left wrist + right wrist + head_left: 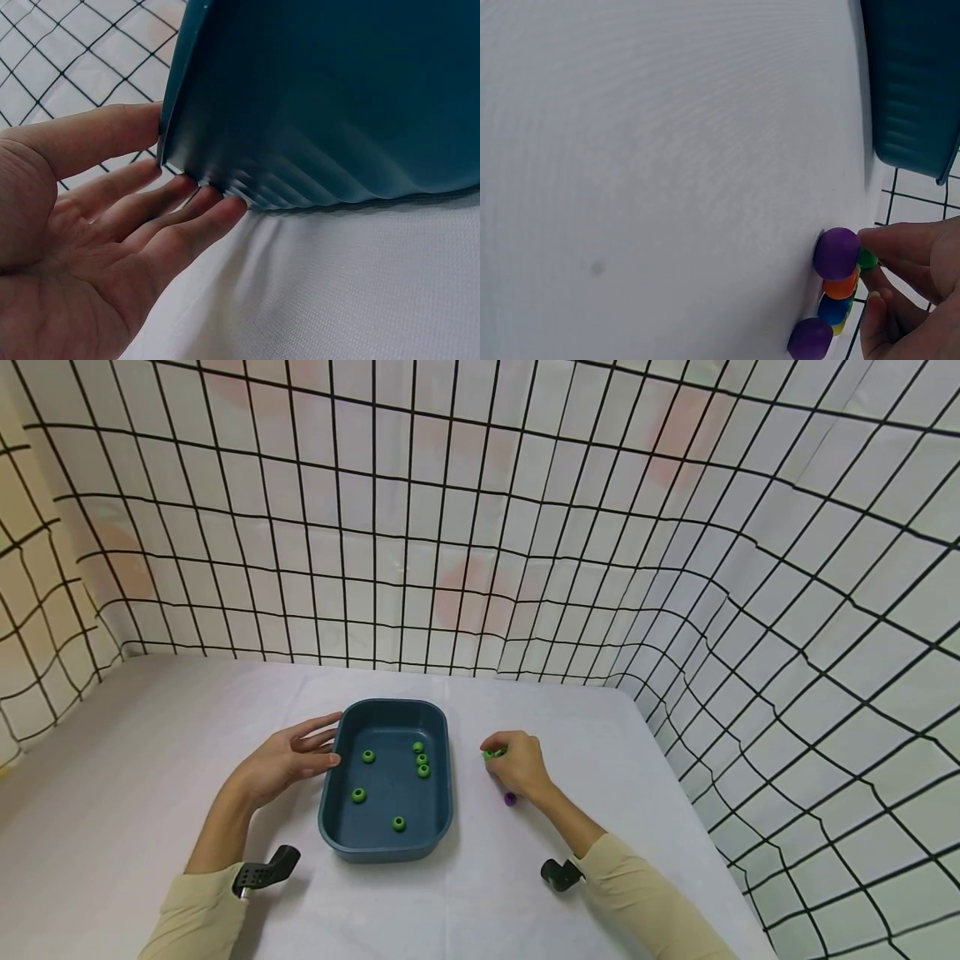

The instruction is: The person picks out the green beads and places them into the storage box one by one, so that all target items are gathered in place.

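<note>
The left hand (283, 766) lies beside the blue tray (390, 789), its fingers spread and nearly straight. In the left wrist view, the thumb touches the upper edge of the tray's outer side, while the other fingertips meet the ribbed wall lower down; nothing is grasped.

The right hand (521, 766) is to the right of the tray, well apart from it, with its fingers curled. The thumb and index finger pinch a green bead (868, 259), the gap between them only about the bead's own width. Just beside it in the right wrist view are a purple bead (837, 253) near the thumb tip, an orange bead (841, 285), a blue bead (832, 308), a partly hidden yellow bead (838, 328) and a second purple bead (811, 339), all close together on the white surface (480, 902).

Inside the tray lie six green beads (399, 823): three in a line near the right wall, the other three scattered apart.
</note>
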Action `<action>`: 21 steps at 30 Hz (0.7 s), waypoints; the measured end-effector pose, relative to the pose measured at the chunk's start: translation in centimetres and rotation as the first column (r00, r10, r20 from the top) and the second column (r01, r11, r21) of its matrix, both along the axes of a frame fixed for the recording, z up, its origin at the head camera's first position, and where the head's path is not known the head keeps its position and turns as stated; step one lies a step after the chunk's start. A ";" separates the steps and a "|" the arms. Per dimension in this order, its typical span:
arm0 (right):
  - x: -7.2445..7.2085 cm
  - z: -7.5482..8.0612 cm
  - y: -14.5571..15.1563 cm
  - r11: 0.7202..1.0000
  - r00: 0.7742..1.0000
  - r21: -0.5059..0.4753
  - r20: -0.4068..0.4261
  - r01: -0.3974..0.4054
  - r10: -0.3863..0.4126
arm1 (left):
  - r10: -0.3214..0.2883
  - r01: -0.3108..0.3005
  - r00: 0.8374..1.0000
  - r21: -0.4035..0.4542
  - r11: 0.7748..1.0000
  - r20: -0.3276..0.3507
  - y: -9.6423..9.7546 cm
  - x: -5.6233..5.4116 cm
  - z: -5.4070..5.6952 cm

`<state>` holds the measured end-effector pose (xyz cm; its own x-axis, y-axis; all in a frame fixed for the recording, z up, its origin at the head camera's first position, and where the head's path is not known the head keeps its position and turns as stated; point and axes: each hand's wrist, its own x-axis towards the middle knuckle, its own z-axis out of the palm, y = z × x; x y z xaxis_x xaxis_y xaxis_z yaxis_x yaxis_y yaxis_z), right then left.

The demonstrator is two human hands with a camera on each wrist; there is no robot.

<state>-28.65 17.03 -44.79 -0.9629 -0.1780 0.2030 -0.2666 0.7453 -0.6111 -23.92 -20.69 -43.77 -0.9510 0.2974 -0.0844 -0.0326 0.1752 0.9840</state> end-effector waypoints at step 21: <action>1.2 3.2 -1.0 0.997 0.998 -0.035 -0.007 -0.067 0.067 | -0.003 0.003 1.000 0.001 1.000 0.001 -0.1 0.0 0.0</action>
